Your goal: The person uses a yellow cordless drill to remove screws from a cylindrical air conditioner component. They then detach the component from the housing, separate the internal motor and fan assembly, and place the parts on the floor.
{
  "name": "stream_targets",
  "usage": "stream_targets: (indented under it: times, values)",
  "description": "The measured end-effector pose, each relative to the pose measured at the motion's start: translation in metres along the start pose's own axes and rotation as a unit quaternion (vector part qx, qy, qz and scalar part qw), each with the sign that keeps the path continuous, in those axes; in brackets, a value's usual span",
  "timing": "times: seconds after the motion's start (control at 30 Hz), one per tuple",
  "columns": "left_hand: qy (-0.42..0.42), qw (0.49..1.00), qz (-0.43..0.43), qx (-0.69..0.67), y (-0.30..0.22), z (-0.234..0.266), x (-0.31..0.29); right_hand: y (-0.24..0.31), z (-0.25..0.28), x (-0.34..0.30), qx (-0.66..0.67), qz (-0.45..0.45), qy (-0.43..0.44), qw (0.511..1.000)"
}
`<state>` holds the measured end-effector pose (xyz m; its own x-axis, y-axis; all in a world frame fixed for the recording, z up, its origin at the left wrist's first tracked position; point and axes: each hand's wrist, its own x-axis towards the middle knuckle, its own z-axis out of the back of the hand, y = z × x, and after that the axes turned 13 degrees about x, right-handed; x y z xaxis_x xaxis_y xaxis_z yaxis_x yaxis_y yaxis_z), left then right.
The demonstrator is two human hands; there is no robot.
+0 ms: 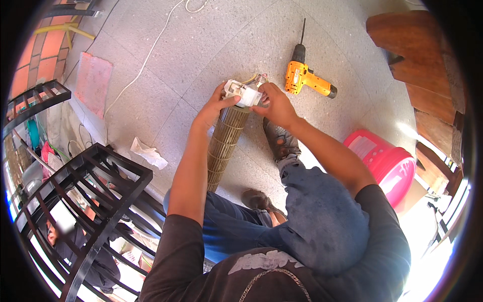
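A long cylinder with a slatted, brownish-grey surface, like a tower fan (225,146), stands tilted between my legs. At its upper end sits a white plastic housing (248,96), from which thin wires (260,78) come out at the far side. Wrapped round the housing's left side is my left hand (219,103), its thumb pressed on the near face. My right hand (276,104) is closed at the right edge, fingers curled beside the wires. What its fingertips pinch is hidden.
A yellow-orange cordless drill (304,77) with a long bit lies on the floor ahead right. Right of me lies a pink bucket (380,160); wooden furniture (412,60) stands beyond. At left are a black metal rack (108,201), a crumpled white cloth (148,152) and a white cable (146,60).
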<state>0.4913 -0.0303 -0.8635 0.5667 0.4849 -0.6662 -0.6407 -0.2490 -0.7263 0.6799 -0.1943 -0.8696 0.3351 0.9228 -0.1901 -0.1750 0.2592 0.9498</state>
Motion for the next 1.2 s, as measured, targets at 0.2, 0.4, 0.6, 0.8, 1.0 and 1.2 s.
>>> stream_targets:
  times: [0.2, 0.4, 0.6, 0.8, 1.0, 1.2]
  values:
    - [-0.05, 0.989, 0.048, 0.127, -0.037, -0.006, 0.023, 0.001, 0.018, 0.018, -0.019, 0.024, 0.098, 0.995]
    - [-0.052, 0.99, 0.036, 0.127, -0.037, -0.012, 0.026, 0.011, 0.018, 0.019, -0.078, 0.017, 0.083, 0.993]
    - [-0.125, 0.978, 0.025, 0.167, -0.027, -0.027, 0.031, 0.017, 0.01, 0.006, -0.086, 0.022, 0.049, 0.995]
    - [-0.101, 0.987, 0.046, 0.12, -0.036, -0.023, 0.034, 0.017, 0.007, 0.0, -0.071, 0.035, 0.045, 0.996]
    - [-0.274, 0.93, -0.088, 0.23, -0.073, -0.007, 0.031, 0.013, 0.014, -0.008, -0.075, 0.028, 0.049, 0.996]
    - [0.15, 0.851, -0.178, 0.471, -0.105, -0.014, 0.049, 0.012, 0.014, 0.0, -0.054, 0.089, 0.051, 0.993]
